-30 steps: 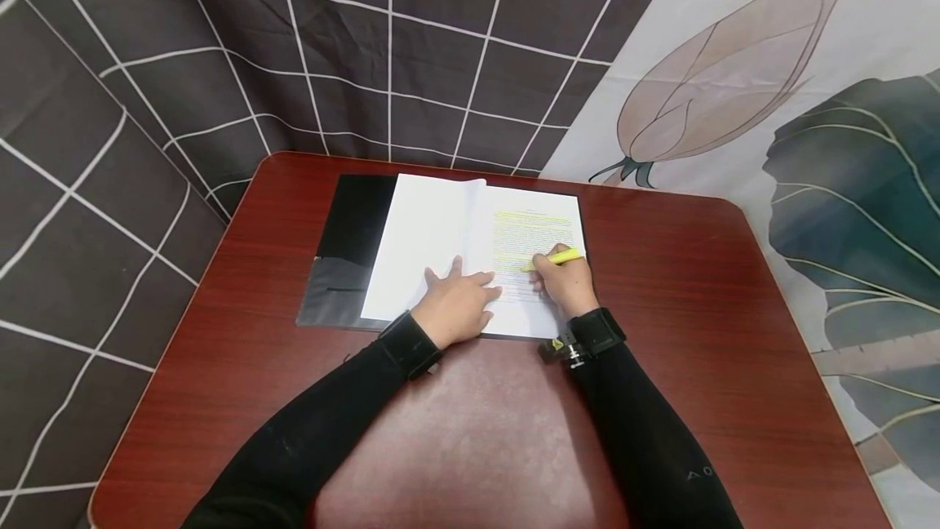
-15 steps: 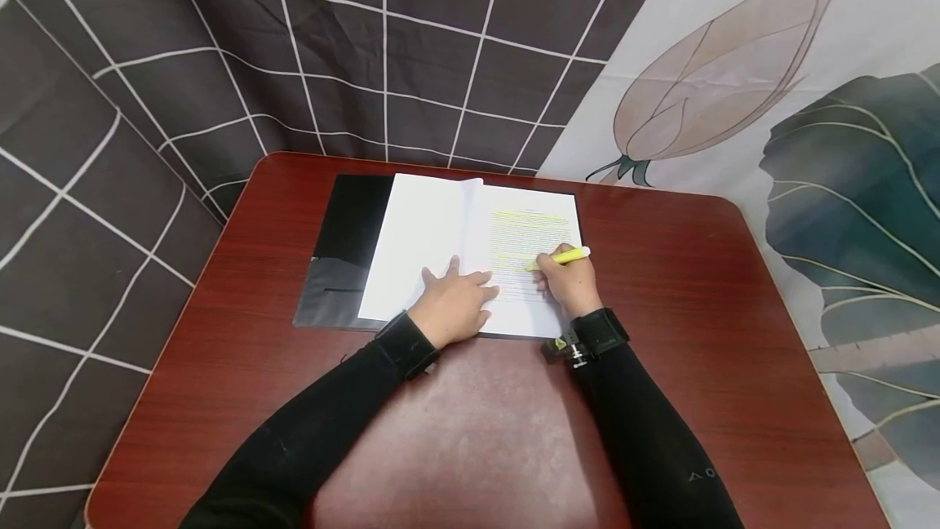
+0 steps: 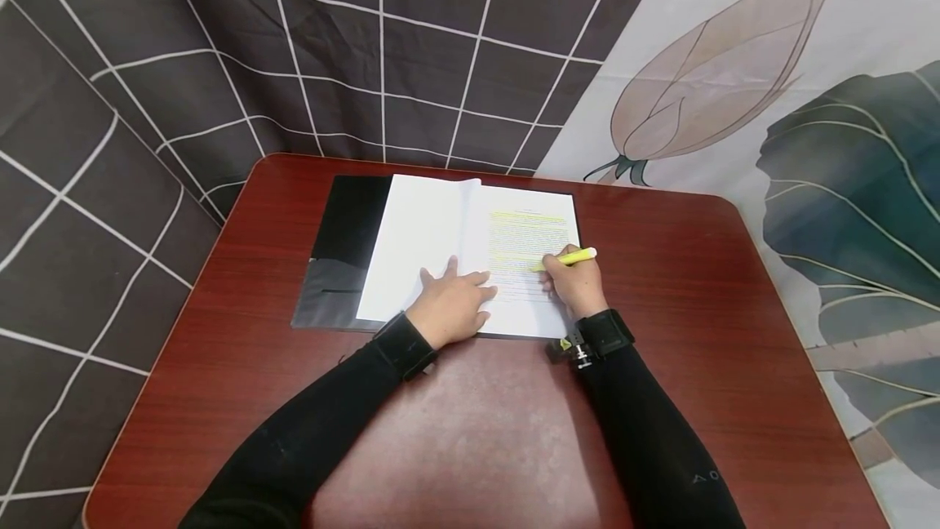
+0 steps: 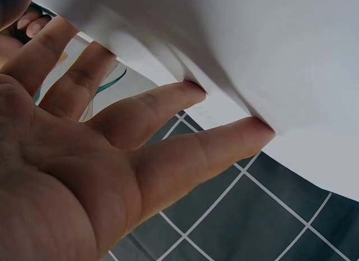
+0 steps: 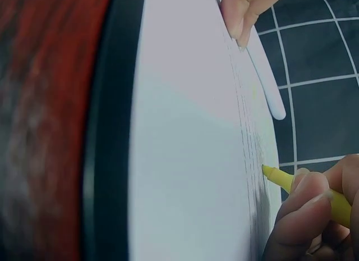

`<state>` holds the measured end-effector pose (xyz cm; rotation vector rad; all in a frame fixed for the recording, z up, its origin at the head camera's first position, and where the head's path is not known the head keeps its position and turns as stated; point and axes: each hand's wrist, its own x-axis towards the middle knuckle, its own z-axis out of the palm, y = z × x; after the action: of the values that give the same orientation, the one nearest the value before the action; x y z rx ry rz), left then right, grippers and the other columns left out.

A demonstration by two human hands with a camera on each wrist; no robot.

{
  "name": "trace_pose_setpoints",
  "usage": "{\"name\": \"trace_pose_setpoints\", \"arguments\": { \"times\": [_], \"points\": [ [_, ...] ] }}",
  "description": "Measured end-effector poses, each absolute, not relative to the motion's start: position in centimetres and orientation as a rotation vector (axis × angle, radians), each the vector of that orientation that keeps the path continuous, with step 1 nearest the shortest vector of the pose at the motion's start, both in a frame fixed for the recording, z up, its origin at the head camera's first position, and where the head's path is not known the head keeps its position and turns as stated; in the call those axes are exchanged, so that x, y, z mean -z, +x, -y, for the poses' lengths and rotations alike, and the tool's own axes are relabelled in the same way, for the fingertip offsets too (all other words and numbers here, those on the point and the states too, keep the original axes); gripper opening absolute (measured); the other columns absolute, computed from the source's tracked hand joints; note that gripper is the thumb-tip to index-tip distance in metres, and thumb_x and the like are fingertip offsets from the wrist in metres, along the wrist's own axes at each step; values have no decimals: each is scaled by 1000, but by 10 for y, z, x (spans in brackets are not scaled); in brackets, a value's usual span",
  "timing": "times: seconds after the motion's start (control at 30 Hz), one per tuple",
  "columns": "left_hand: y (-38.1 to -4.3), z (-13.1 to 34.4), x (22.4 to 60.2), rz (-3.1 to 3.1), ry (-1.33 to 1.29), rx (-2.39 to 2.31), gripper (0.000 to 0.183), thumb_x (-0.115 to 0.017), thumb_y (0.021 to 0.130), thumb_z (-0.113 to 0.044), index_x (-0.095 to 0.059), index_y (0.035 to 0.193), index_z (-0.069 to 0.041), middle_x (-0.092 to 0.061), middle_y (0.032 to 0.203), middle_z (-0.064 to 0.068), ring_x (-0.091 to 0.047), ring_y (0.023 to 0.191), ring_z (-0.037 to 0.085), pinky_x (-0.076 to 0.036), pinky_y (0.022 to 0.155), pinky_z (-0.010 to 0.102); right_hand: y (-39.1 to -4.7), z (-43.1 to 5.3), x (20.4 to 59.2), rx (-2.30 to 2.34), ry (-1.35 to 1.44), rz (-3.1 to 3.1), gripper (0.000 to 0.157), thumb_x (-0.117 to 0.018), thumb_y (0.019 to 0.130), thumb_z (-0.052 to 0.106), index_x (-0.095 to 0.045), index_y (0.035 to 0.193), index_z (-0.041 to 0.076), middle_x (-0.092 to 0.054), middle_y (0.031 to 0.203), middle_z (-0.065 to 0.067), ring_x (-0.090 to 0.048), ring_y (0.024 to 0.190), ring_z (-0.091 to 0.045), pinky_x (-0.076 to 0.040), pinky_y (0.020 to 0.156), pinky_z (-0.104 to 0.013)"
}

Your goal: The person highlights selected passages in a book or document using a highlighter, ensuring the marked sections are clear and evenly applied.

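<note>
My right hand (image 3: 577,284) pinches a yellow highlighter (image 3: 576,257), its tip at the printed lines of the right-hand page (image 3: 525,317). In the right wrist view the highlighter (image 5: 279,177) meets the text at a slant, gripped between thumb and fingers. Yellow bands cover several lines in the upper part of that page. My left hand (image 3: 448,308) lies with spread fingers across the lower middle of the open pages, over the fold. The left wrist view shows its fingertips (image 4: 261,129) pressing on the white paper (image 4: 297,59).
The pages lie in an opened black folder (image 3: 356,211) with a clear pocket at its lower left. Beneath is a reddish-brown table (image 3: 676,284). A dark gridded curtain (image 3: 330,47) and a white flower-print cloth (image 3: 720,104) hang behind it.
My right hand and the highlighter have slid slightly right along the text. The left hand keeps its place on the paper; the whole head view has shifted a little.
</note>
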<state>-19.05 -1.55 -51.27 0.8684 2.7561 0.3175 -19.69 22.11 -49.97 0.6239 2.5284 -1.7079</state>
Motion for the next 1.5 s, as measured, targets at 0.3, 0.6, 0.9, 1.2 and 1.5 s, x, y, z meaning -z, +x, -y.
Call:
{"name": "trace_pose_setpoints", "arguments": {
  "times": [0.3,0.6,0.9,1.2,1.5],
  "points": [
    [-193,15,523,-2765,871,-346,51,-74,108,-42,-71,157,-28,-58,174,-1,-39,164,63,-35,112,99,-194,-230,498,1698,642,-2518,19,-64,106,11,-54,90,9,-66,70,2,-61,56,-5,-51,53,-18],
    [-196,15,531,-2778,882,-318,52,-72,109,-43,-69,159,-30,-57,175,-2,-40,165,62,-37,112,98,-194,-234,497,1674,654,-2532,15,-63,107,11,-55,94,9,-67,71,3,-61,57,-5,-51,54,-18],
    [-196,15,532,-2783,885,-305,52,-72,109,-45,-69,159,-31,-57,175,-3,-41,164,62,-39,111,97,-193,-240,495,1683,672,-2510,15,-64,107,12,-56,95,9,-68,73,1,-63,59,-5,-53,54,-20],
    [-186,16,507,-2750,862,-340,50,-74,108,-42,-72,156,-27,-59,174,0,-40,164,64,-36,112,98,-192,-244,496,1705,710,-2501,16,-65,108,12,-56,95,9,-66,70,3,-60,57,-5,-51,53,-19],
    [-181,16,492,-2753,860,-313,49,-72,110,-39,-71,157,-25,-59,174,2,-42,163,64,-39,113,96,-191,-250,496,1714,720,-2495,18,-65,109,13,-54,95,9,-67,71,4,-61,57,-4,-53,54,-19]
  ]
}}
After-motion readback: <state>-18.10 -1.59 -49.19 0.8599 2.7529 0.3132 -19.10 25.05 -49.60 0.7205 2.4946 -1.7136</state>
